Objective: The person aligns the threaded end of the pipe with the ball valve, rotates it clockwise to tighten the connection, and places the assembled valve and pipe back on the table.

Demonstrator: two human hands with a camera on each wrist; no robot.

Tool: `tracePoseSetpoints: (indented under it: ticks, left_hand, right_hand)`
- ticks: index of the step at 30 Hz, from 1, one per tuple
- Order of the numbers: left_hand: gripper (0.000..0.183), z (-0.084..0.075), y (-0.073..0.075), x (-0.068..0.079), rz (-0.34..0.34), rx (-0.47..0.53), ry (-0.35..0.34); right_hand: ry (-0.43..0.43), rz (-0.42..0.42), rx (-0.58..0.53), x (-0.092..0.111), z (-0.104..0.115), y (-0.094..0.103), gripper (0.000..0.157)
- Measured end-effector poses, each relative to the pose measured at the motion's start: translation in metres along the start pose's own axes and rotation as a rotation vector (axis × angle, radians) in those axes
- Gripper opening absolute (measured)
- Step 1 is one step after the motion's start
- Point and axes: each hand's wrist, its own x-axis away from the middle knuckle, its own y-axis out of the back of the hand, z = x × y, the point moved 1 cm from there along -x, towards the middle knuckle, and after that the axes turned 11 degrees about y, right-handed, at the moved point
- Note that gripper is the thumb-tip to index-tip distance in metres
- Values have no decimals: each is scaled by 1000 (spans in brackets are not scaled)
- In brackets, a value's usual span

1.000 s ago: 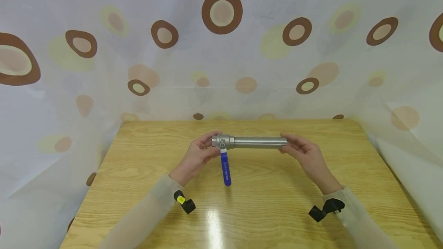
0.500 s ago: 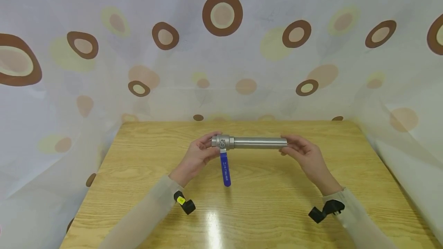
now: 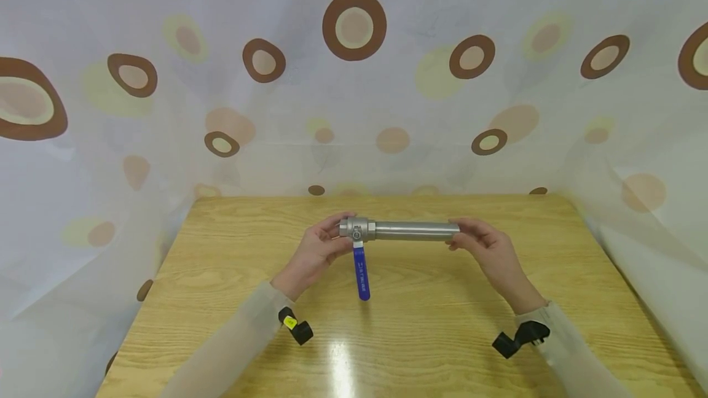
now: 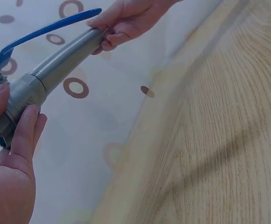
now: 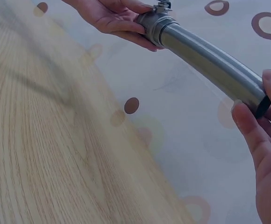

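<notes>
A steel ball valve [image 3: 358, 228] with a blue lever handle [image 3: 361, 272] is joined to a straight steel pipe [image 3: 415, 230]. Both hands hold this assembly level above the table. My left hand [image 3: 313, 255] grips the valve body at its free end, thumb and fingers on opposite sides, as the left wrist view also shows. At the pipe's far end, my right hand [image 3: 492, 255] pinches the rim between thumb and fingers. The lever points toward the person. In the right wrist view the pipe's open end [image 5: 263, 106] lies between the fingertips, and the lever is mostly out of sight.
Beneath the hands spreads a wooden table [image 3: 426, 336] with a bright light reflection near its front. A white sheet [image 3: 409, 97] with brown and yellow circles hangs behind it and along both sides. Each sleeve carries a small black wrist camera [image 3: 520, 338].
The whole scene sits slightly lower in the head view than before. Both hands keep their hold, and the valve and pipe stay nearly still.
</notes>
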Motion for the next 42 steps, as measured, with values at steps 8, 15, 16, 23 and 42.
tracePoseSetpoints:
  ticks: [8,15,16,23,42]
  left_hand:
    - [51,1,1,-1,-12,2,-2]
    - [52,2,1,-1,-11,8,-1]
    - [51,2,2,-1,-11,8,-1]
    - [51,3,2,-2,-1,3,5]
    - [55,2,1,0,-15,-26,12]
  right_hand:
    - [24,29,-84,-1,1,0,46]
    - [-7,-2,-42,-1,3,-1,39]
    - [-11,-7,-32,-1,3,-1,38]
    - [-9,-21,51,-1,1,-2,33]
    - [35,33,-103,-2,-3,1,44]
